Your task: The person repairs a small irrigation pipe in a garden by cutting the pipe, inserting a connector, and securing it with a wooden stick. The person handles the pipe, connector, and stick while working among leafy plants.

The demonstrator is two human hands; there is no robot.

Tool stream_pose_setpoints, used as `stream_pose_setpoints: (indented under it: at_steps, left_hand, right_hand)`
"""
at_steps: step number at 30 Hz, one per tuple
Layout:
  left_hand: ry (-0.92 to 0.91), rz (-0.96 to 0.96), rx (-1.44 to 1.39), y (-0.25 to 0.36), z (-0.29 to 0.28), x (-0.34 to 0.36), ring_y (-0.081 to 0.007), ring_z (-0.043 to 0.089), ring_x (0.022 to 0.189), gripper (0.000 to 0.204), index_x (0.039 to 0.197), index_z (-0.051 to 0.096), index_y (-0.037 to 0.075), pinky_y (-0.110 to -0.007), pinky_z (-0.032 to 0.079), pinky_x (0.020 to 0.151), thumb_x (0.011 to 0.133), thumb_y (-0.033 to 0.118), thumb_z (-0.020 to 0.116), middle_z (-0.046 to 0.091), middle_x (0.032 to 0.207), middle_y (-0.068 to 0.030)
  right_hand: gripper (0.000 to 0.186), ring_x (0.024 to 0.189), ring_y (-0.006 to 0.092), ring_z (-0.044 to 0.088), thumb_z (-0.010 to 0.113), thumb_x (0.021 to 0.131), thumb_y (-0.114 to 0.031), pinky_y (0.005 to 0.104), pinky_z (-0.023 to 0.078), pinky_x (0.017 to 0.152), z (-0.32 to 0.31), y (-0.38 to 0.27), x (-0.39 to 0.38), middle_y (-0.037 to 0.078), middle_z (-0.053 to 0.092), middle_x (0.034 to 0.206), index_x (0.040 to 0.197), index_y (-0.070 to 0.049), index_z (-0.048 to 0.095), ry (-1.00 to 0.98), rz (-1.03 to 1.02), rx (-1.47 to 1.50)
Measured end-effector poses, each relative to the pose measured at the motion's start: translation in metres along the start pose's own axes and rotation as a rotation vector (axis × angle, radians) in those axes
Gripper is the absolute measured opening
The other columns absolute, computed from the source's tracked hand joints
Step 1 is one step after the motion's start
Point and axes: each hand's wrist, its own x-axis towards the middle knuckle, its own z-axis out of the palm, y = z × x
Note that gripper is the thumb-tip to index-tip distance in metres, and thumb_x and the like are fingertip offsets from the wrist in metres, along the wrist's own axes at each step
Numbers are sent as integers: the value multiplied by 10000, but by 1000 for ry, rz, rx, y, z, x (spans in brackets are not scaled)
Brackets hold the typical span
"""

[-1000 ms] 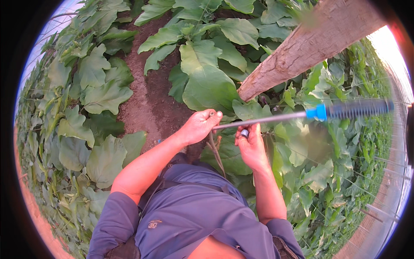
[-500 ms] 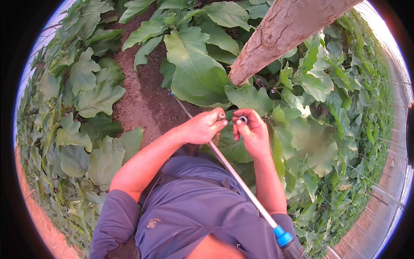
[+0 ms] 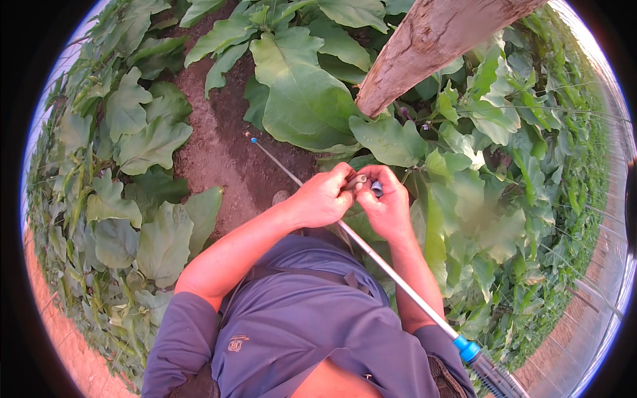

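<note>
My left hand (image 3: 324, 199) is closed in a pinch on the end of a thin, pale brown tube (image 3: 359, 180), its open mouth facing my right hand. My right hand (image 3: 386, 207) is closed too, its fingers curled round a small dark grey ring-like fitting (image 3: 377, 189). The fingertips of both hands almost meet, beside the tube end. A slim metal spray wand (image 3: 378, 257) slants beneath my left hand and along my right forearm. It has a small blue tip (image 3: 253, 140) at its far end and a blue collar (image 3: 467, 349) above a dark ribbed handle (image 3: 494, 377).
Broad-leaved green plants (image 3: 308, 103) crowd both sides. A thick wooden post (image 3: 431, 50) leans in from the upper right, just beyond my hands. Bare brown soil (image 3: 212, 152) runs between the rows at the left. Thin wires cross the foliage at the right, near plastic sheeting (image 3: 607, 259).
Both hands have come closer together, the left moving right with more of the tube end showing. The wand has shifted, its handle now farther right and more in view.
</note>
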Motion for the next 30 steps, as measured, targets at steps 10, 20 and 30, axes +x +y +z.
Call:
stream_pose_setpoints:
  at_steps: [10,20,30]
  left_hand:
    - [123,36,-563,-14,12,-7,-103,651,829,153,1117,632,-43,-276,528,709,1056,96,612,714,906,-67]
    - [353,-101,-420,-9,-18,-1,-35,561,690,244,1034,648,9,-229,443,598,1049,250,687,728,866,-28]
    - [187,-296,-531,-6,-41,8,-15,530,548,274,1019,718,80,-202,262,401,1020,354,723,667,723,25]
  right_hand:
    - [177,754,60,595,664,1062,-125,220,488,646,19,17,-6,-9,649,943,1208,-25,676,-141,161,701]
    - [113,592,25,469,640,1064,-95,193,386,516,20,4,16,72,733,1033,1162,-39,638,-9,45,677]
    - [173,611,66,506,632,1062,-76,224,422,526,29,2,24,97,694,1003,1193,34,604,-85,121,608]
